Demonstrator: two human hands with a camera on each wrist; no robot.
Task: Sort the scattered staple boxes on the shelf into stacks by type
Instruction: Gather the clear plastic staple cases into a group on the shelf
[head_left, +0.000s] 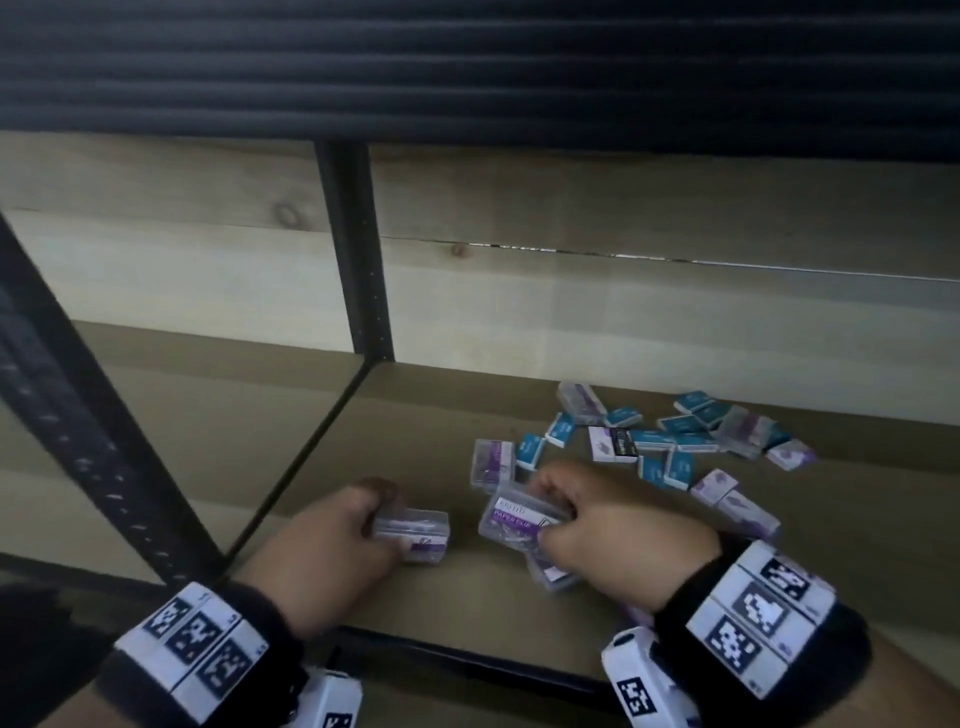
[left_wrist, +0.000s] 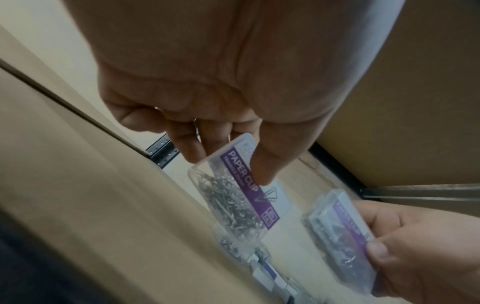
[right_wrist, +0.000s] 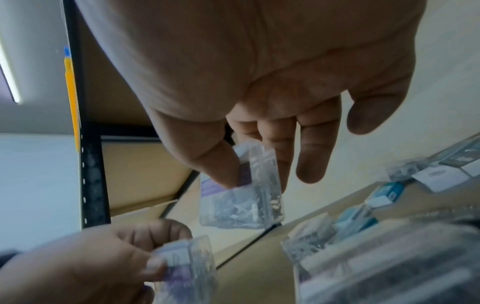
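Purple band of the clear box (left_wrist: 235, 193): "PAPER CLIP" is read.
Other boxes' print: too blurred to be read.

Both bare hands, the left hand (head_left: 337, 540) at lower centre-left and the right hand (head_left: 618, 525) at lower centre-right, wear a black fabric wrist cuff (head_left: 691, 597) carrying a white block of black-and-white square marker tags (head_left: 763, 608), with a white tagged camera housing (head_left: 644, 680) beneath.

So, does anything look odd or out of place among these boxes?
Yes: the clear case in the left hand reads "PAPER CLIP" and shows loose clips, not staples. Teal boxes and purple-white boxes still lie mixed and askew on the shelf.
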